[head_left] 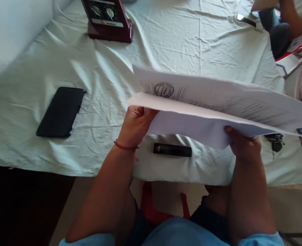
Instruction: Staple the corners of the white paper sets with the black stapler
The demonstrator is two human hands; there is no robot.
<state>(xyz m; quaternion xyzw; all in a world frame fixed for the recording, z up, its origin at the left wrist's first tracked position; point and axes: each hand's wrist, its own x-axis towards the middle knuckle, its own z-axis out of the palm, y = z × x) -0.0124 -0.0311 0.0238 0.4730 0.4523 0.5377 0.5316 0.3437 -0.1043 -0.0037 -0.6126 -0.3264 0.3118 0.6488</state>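
Observation:
Several white paper sheets [217, 99] are held up over the table, printed with text and a round emblem. My left hand [138, 121], with a red string at the wrist, is closed on their left part. Closed on the near edge, further right, is my right hand [244, 143], its thumb on the paper. The sheets hang apart from one another, one bent back below the others. Beneath them on the cloth lies a black cylindrical case [172, 150]. A set of keys [276, 140] is beside my right hand, partly hidden by the paper.
A pale green cloth [110, 143] covers the table. A black phone or tablet [61, 112] lies at left. A maroon device with dials [108, 20] stands at the back. Another person's arm [292, 20] and a phone [246, 20] are at upper right.

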